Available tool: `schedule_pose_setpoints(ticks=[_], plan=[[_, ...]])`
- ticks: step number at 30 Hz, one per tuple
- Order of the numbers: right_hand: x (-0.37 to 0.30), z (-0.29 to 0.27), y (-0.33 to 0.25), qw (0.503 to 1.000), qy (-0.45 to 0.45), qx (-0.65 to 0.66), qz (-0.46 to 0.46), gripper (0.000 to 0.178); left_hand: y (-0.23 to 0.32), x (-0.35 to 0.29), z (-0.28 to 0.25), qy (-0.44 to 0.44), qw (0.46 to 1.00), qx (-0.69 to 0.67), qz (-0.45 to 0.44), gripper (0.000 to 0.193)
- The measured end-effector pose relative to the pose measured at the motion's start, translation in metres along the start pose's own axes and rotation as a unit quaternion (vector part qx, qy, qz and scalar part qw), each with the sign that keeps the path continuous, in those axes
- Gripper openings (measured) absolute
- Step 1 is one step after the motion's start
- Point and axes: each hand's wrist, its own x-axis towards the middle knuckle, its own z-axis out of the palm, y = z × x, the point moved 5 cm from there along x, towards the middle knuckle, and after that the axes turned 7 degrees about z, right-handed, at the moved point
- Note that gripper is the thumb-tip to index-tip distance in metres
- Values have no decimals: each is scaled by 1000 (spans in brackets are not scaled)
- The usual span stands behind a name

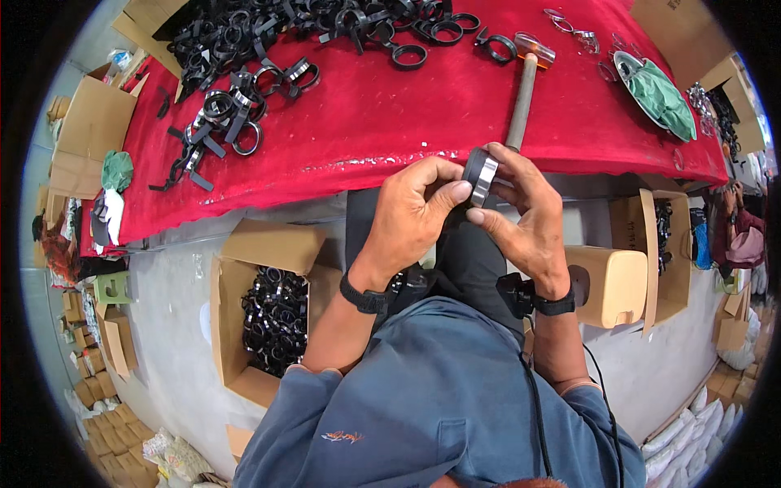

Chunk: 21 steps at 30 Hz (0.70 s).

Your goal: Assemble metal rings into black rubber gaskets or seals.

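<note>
While a black-and-silver ring (pixel 482 175) is pinched on one side by the thumb and fingers of the left hand (pixel 415 213), its other side is gripped by the curled fingers of the right hand (pixel 529 213), near the edge of a red cloth (pixel 366 118). Beyond, a hammer (pixel 523 104) is laid on the cloth; farther left, black rings (pixel 213 47) are heaped.
</note>
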Motion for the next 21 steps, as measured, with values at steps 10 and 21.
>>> schedule_pose_setpoints(ticks=[10,21], plan=[[0,3,-4,999,29,-44,5,78,-16,-8,-1,14,999,30,-5,30],[-18,8,12,996,-14,-84,22,73,-24,-28,8,-135,981,-25,-140,69]])
